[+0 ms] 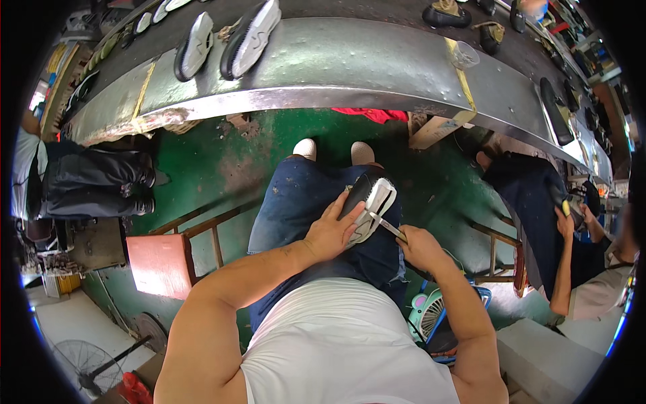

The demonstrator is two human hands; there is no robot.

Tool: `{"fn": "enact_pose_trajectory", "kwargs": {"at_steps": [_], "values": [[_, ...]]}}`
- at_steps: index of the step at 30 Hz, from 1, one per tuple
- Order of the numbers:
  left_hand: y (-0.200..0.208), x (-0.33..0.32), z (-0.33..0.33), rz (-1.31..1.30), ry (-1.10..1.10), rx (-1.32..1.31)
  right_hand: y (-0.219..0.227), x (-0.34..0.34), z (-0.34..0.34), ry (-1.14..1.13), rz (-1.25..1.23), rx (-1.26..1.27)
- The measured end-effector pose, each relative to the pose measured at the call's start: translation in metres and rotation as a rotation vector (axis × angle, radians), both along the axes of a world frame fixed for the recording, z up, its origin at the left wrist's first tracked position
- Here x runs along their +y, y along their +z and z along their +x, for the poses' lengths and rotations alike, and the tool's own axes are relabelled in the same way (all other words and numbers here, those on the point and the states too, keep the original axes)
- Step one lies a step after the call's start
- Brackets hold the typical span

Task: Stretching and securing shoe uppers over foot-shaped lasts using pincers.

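In my lap lies a shoe (374, 209) with a black upper and a white sole turned up. My left hand (332, 230) grips it from the left, fingers spread over its side and thumb on the sole. A thin tool (385, 223) with a flat, pale metal shaft and what looks like a wooden handle reaches across the sole. My right hand (420, 249) is closed round its handle, on the right of the shoe. The tool's tip rests at the sole's edge near my left thumb; the exact contact is too small to tell.
Ahead runs a metal-edged conveyor (350, 54) bearing several shoes, including a white-soled pair (250, 40), and a clear cup (463, 55). A red-topped stool (160, 264) stands left, a green fan (426, 313) right. One person (101, 178) is left; another (538, 195) works at right.
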State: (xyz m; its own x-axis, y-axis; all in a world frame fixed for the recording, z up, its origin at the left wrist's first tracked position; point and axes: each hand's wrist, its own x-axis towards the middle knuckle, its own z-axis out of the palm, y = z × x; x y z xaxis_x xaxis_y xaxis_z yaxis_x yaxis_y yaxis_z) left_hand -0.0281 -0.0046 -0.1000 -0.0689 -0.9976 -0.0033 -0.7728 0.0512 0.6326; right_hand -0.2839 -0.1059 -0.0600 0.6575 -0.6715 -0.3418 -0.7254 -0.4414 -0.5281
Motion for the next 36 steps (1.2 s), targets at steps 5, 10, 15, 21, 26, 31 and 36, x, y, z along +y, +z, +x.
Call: {"fn": "enact_pose_trajectory", "kwargs": {"at_steps": [5,10,15,21,26,31,36], "values": [[0.001,-0.009,0.009,0.129,-0.014,0.024,0.035,-0.033,0.001,0.018,0.390,0.090],[0.007,-0.016,0.009,0.108,-0.122,-0.037,0.018,-0.011,0.034,-0.264,0.036,-0.459],[0.035,-0.023,0.012,0.298,-0.165,-0.112,0.004,-0.017,0.046,-0.075,0.018,0.042],[-0.001,0.013,0.012,0.005,0.125,0.230,0.000,-0.009,0.035,-0.088,0.018,-0.048],[0.015,0.016,0.013,0.365,0.236,0.456,0.019,0.002,0.034,-0.075,0.129,-0.255],[0.029,0.013,0.018,0.462,0.117,0.505,0.014,0.025,0.031,0.046,0.113,-0.010],[0.090,-0.018,0.031,0.607,0.025,0.043,-0.027,0.044,-0.001,-0.222,0.296,-0.293]]}}
